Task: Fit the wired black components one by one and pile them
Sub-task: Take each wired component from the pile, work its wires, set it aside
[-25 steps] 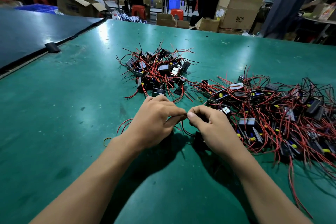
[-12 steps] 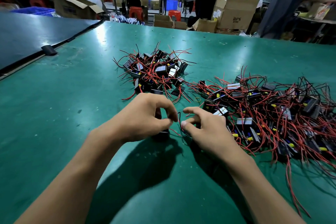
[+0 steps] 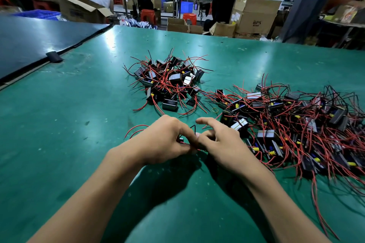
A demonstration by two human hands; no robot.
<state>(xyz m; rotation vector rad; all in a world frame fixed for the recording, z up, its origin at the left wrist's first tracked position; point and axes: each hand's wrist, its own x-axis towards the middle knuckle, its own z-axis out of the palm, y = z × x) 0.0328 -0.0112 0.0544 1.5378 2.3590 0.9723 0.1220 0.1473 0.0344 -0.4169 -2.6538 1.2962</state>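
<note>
My left hand [image 3: 164,142] and my right hand [image 3: 219,144] meet at the middle of the green table [image 3: 69,124]. Between them sits one small black component [image 3: 181,140], mostly hidden by my fingers. My left hand grips it with curled fingers. My right hand pinches its red and black wires just beside it. Red wires [image 3: 134,130] trail out to the left of my left hand. A compact pile of wired black components [image 3: 169,83] lies beyond my hands. A larger, looser spread of them [image 3: 292,122] covers the table to the right.
A dark blue table [image 3: 29,45] adjoins on the left, with a black clip [image 3: 54,57] at the seam. A yellow rubber band [image 3: 215,109] lies between the piles. Cardboard boxes [image 3: 254,16], stools and several people stand beyond the far edge.
My hands have shifted slightly: the left one now closes round the black component, and my right fingers have come in against it, pinching the wires. The camera moved a little closer.
</note>
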